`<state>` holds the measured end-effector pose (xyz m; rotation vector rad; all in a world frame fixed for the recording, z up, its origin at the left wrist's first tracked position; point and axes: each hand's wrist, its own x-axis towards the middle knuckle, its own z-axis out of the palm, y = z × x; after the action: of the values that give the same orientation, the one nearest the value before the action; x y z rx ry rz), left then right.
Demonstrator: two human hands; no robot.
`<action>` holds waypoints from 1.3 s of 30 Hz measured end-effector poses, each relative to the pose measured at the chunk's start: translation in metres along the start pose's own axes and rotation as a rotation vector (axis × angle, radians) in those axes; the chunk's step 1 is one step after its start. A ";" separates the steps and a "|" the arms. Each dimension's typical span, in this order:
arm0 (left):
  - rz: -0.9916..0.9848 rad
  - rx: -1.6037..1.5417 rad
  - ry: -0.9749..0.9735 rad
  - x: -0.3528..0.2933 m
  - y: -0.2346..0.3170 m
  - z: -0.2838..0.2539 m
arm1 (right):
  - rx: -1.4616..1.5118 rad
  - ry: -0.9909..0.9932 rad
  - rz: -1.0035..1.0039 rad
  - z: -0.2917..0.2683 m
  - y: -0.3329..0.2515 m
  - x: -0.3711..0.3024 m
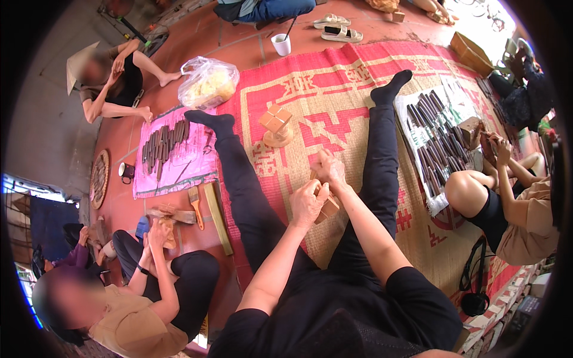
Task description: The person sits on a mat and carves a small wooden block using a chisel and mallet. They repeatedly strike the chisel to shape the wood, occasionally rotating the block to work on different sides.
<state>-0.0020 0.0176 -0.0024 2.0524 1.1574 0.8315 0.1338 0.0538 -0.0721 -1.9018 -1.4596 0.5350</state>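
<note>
I sit with legs spread on a patterned mat, both hands between my knees. My left hand [307,201] is closed round a small light-brown wooden block [327,211], which shows below its thumb. Just beyond it, my right hand [327,167] is curled closed, close to the left one; whatever it grips is hidden by the fingers. Farther ahead on the mat, a square wooden block [275,119] marked with crossing pale lines rests on a round wooden stand [278,136].
Dark carving tools lie on a pink cloth [203,173] at left and a white sheet [437,206] at right. A brush [196,207] and wooden strip [218,219] lie beside my left leg. A plastic bag [209,83] and white cup [281,45] stand ahead. Several people sit around.
</note>
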 end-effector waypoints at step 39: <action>-0.023 -0.075 0.014 0.001 0.000 -0.004 | 0.391 0.095 -0.075 -0.011 0.014 -0.012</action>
<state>-0.0050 0.0191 0.0006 1.9720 1.1380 0.8671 0.1473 0.0372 -0.0757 -1.5392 -1.2541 0.6337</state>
